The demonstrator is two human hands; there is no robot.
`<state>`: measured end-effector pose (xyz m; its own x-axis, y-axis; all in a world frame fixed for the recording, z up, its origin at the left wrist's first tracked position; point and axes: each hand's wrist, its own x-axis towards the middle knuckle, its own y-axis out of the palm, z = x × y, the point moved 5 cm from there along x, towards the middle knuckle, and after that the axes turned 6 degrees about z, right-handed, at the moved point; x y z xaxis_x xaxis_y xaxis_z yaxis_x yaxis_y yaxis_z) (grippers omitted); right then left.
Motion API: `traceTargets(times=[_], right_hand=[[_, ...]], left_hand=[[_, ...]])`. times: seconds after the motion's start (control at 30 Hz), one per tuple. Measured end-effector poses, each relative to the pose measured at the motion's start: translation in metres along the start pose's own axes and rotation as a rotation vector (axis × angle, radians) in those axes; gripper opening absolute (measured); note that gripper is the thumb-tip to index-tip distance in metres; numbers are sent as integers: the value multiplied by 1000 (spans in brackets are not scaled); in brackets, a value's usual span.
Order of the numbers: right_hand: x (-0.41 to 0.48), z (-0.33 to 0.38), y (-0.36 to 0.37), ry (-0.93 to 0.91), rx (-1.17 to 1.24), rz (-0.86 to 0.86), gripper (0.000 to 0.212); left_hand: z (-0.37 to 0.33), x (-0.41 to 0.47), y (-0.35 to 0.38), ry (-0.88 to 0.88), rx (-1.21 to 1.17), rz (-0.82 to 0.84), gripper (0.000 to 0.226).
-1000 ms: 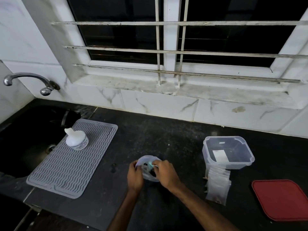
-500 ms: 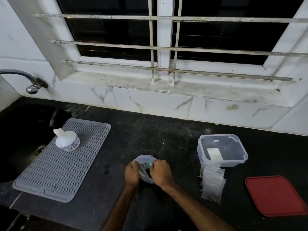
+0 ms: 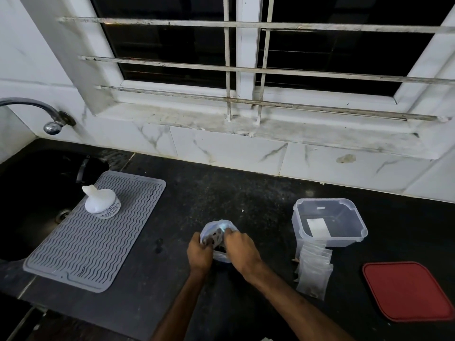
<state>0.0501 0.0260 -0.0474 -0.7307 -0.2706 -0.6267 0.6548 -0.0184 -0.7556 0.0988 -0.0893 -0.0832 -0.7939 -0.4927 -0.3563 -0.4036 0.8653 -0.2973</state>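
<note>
- Both hands work on one small clear plastic pouch (image 3: 218, 230), held low over the black countertop (image 3: 221, 193), front centre.
- Left hand (image 3: 200, 252): fingers curled, pinching the pouch's left edge.
- Right hand (image 3: 242, 249): fingertips clamped on its upper right edge.
- The pouch holds something dark; whether its mouth is being opened or sealed cannot be told.
- The clear plastic container (image 3: 299, 232) stands uncovered to the right, with only a white slip visible inside.
- A stack of similar pouches (image 3: 314, 271) lies against its near wall, untouched.
- The red lid (image 3: 406, 291) lies off, further right.
- Assessment: early stage; loading the container and lidding it appear outstanding.
</note>
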Motion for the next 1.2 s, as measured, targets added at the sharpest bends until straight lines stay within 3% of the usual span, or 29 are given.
traceTargets(times=[0.07,0.2,0.3,0.4,0.6,0.97,1.2], right_hand=[[-1,5,0,-105,-51,-76,36],[1,-4,-4,-74,-29,-169,40],[-11,-7,-5,-199,21,-267,28],[-13,-7,-8,-199,-43,-345,30],[-14,-7,-3,-278,-82,-313,37],[-6,-10,1,-214,-130,-264,42],[-8,-14,-1,-330,-153,-281,46]], left_hand=[[-1,-2,1,27,-9,2,12],[-2,1,8,96,-20,83,37],[0,6,11,86,3,155,31],[0,6,8,94,23,132,20],[1,6,1,118,145,49,19],[-15,5,1,83,160,71,11],[-22,5,2,120,219,88,12]])
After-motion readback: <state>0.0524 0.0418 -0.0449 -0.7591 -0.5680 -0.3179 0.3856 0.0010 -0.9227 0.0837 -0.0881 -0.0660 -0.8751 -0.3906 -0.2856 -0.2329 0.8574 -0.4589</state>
